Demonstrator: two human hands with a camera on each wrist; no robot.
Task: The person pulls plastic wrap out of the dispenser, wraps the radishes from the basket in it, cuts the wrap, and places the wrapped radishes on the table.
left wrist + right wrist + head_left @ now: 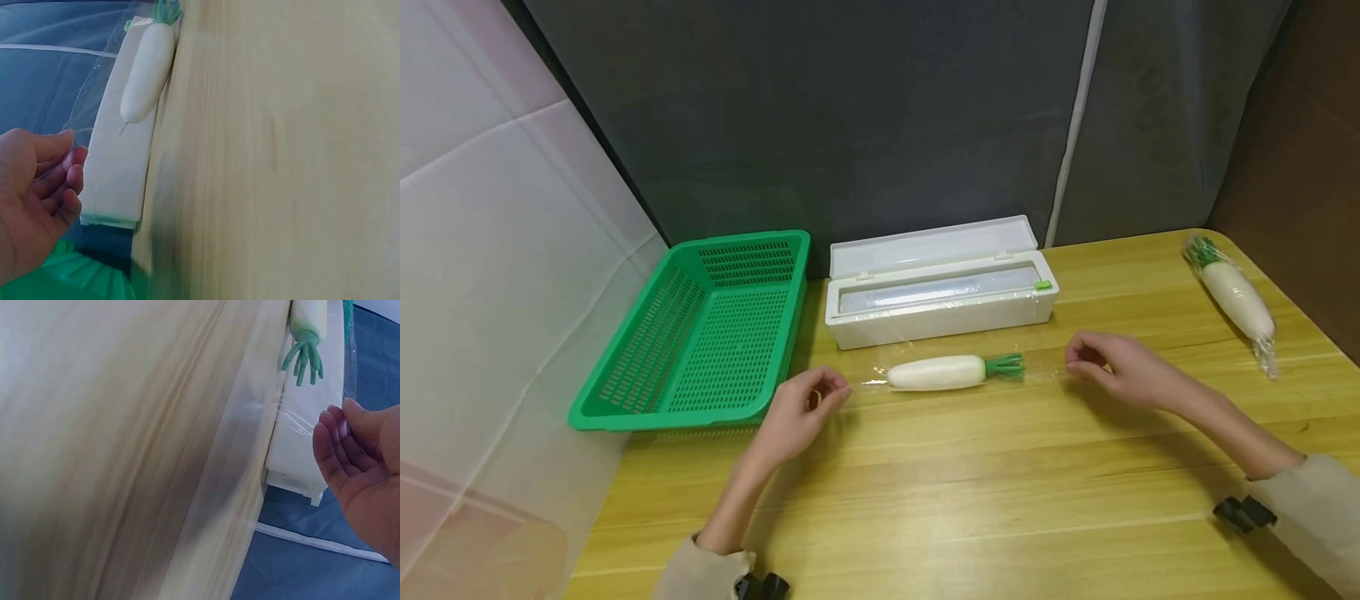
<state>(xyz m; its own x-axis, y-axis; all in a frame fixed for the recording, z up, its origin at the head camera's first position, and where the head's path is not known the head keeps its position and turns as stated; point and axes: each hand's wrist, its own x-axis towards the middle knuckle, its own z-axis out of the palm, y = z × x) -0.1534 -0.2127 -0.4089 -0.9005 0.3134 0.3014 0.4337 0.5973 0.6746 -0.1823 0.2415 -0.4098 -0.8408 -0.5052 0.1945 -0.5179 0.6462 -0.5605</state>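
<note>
A white radish [937,372] with short green stalks lies lengthwise on a sheet of clear cling film [1041,367] in front of the white box. At the root end, my left hand [801,412] pinches the film's edge between thumb and forefinger; the left wrist view shows the film [94,81] stretching from those fingertips. Past the stalks, my right hand [1116,367] pinches the opposite edge, its other fingers loosely bent in the right wrist view. Both hands are off the radish. The white film dispenser box [943,312] has its lid up and a roll inside.
A green plastic basket [688,421] stands at the left, close to my left hand. At the far right lies another radish [1240,300], wrapped in film with a twisted end. A dark grey partition [820,108] rises behind the wooden table [970,500].
</note>
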